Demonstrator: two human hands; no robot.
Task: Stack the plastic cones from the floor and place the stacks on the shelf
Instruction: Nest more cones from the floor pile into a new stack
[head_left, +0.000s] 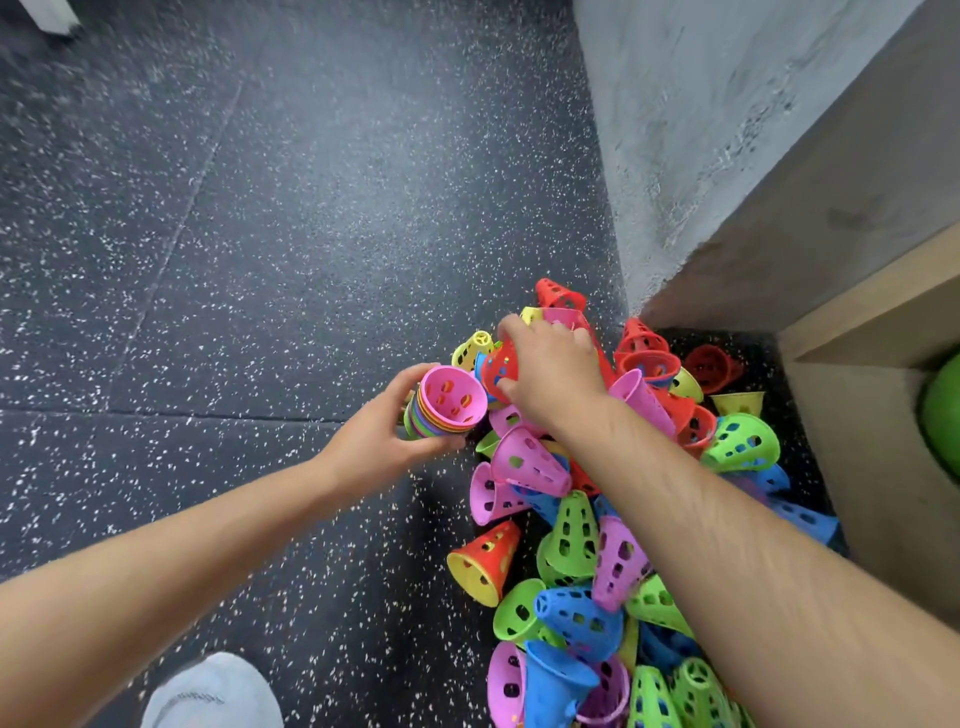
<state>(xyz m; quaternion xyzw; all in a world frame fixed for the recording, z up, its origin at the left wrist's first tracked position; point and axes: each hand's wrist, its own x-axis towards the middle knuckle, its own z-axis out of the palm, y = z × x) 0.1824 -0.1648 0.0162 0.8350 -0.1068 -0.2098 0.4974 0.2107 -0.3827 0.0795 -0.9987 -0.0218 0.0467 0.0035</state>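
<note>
Hands are both occupied. The left hand (374, 441) is curled round a short stack of nested, perforated plastic cones (447, 405), a pink one showing at its open end. The mouth is tilted toward the other hand, apparently so the next cone can be fed in without a change of grip.

The right hand (550, 379) grips a red perforated plastic cone (498, 369) near the top of the loose heap of multicoloured plastic cones (571, 545), just beside the stack's mouth. The heap lies on the dark speckled rubber floor (260, 260), banked into the corner between the grey plaster wall (701, 130) and the pale wooden shelf unit (872, 322).

Assessment: the task is at an early stage, since most cones lie unstacked and no stack is seen on the shelf. A round green object (943, 415) sits inside the unit, so placement room there cannot be judged.
</note>
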